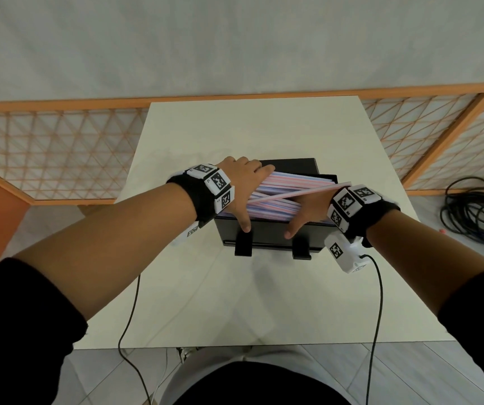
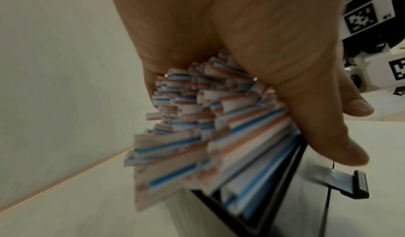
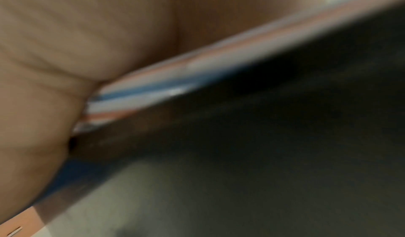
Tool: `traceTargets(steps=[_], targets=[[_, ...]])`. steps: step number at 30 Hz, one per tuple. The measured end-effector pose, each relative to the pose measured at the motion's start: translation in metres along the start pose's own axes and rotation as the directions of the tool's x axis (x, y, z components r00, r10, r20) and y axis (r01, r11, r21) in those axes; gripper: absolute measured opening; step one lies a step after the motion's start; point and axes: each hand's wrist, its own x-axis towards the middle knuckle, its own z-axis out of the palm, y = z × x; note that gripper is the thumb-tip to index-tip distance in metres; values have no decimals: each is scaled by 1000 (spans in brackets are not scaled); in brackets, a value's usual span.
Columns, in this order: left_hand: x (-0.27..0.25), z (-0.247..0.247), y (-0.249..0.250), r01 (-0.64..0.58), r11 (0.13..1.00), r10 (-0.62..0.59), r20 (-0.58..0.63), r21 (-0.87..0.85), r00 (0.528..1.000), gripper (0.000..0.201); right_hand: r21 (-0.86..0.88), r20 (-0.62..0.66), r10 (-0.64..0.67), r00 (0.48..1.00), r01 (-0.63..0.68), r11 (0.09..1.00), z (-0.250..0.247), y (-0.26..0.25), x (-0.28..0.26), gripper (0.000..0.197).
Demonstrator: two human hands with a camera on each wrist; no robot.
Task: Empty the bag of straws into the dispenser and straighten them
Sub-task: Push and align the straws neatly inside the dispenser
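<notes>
Landmark: black dispenser [image 1: 267, 232], standing on the white table [image 1: 205, 302], its top uncovered.
Near face of dispenser: two black tabs [image 1: 243, 244] project toward the person.
Left hand [image 1: 239, 185]: clasps the left end of the straws [image 1: 275, 197]; thumb down over the dispenser's near rim, fingers curled over the far side of the bundle. The left wrist view shows the palm [image 2: 252, 33] closed over the ragged straw ends [image 2: 186, 111].
Right hand [image 1: 312, 210]: at the dispenser's right end, thumb on the near rim; the right wrist view, blurred, shows its palm [image 3: 65, 50] pressed against striped straws [image 3: 175, 78]. Cannot tell whether its fingers are curled.
Straws: red, blue and white striped; piled lengthwise in the dispenser's top, the left ends overhanging its left wall.
Stray straw [image 1: 299, 190]: lies slanted across the top of the pile, its right end raised past the right wrist.
Right of dispenser, on the floor: coiled black cable [image 1: 480, 211].
Beyond dispenser: orange lattice fence [image 1: 59, 147].
</notes>
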Motion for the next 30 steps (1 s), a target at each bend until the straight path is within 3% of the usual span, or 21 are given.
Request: traceTargets(steps=[7, 12, 16, 19, 25, 30], targets=[[-2, -1, -6, 5, 988, -9, -27, -154, 1000, 134, 42, 20, -71, 997, 70, 997, -28, 0, -13, 71], [1, 3, -5, -5, 968, -12, -65, -250, 998, 129, -136, -67, -29, 997, 20, 991, -33, 2, -12, 38], [2, 4, -4, -6, 960, -18, -83, -279, 996, 123, -141, -108, -57, 992, 42, 989, -32, 5, -13, 54], [3, 7, -4, -11, 962, -16, -94, -274, 995, 122, -145, -123, -69, 990, 51, 988, -26, 7, -13, 55], [4, 13, -4, -32, 980, 13, -99, -195, 995, 118, -189, -175, -79, 981, 45, 981, 0, 8, -5, 29], [4, 11, -7, -39, 978, 25, -75, -204, 997, 118, -292, -132, -42, 990, 1, 956, -5, 2, -2, 14]])
